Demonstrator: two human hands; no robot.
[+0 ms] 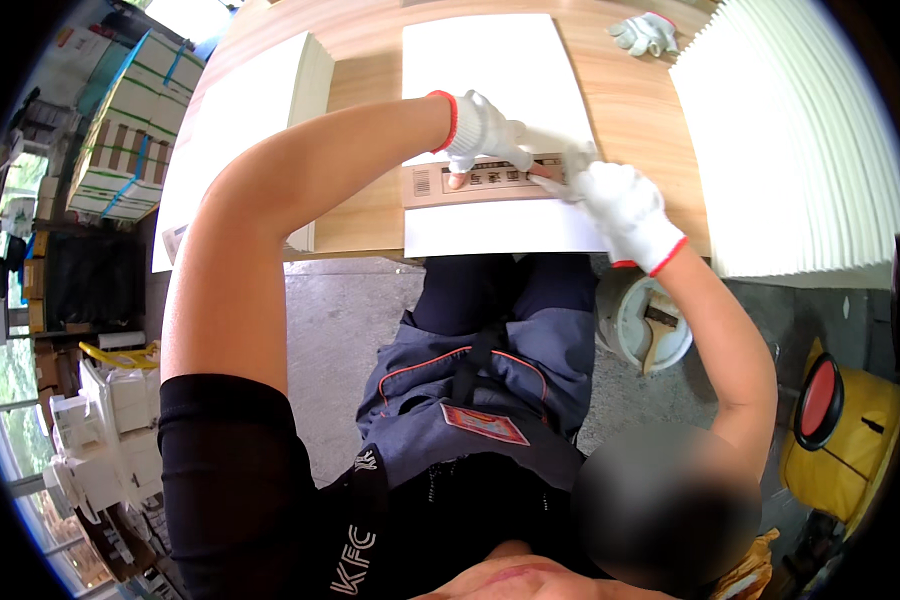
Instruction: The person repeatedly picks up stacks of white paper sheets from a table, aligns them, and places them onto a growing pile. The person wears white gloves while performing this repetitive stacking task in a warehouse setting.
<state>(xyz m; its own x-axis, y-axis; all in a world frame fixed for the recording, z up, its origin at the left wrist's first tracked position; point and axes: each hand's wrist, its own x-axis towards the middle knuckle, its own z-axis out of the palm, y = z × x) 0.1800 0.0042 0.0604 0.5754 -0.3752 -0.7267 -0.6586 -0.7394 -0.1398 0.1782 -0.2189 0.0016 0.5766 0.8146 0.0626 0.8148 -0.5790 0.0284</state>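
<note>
- We locate the work at the brown strip (432, 190), a printed band lying crosswise on the white sheet (485, 75) near its lower end.
- We cannot tell whether the white sheet is one layer or several. It lies flat on the wood-grain counter (360, 130), its lower edge near the counter's front edge.
- We set the left hand (480, 128), in a white glove with a red cuff and bare fingertips, over the brown strip. Its grip is spread: the thumb and a finger stand apart, both against the strip.
- We place the right hand (622, 208), gloved likewise, at the strip's right end, with its fingers directed left. We cannot tell whether its grip is pinching the strip.
- We note a white stack (245, 125) to the left and a tall pile of white sheets (785, 130) to the right, both on the counter.
- We find loose gloves (646, 34) near the far edge, between the white sheet and the tall pile.
- Below the counter's front edge, to the right of our legs, we see a bucket (618, 325) with a brush (657, 340) at its opening.
</note>
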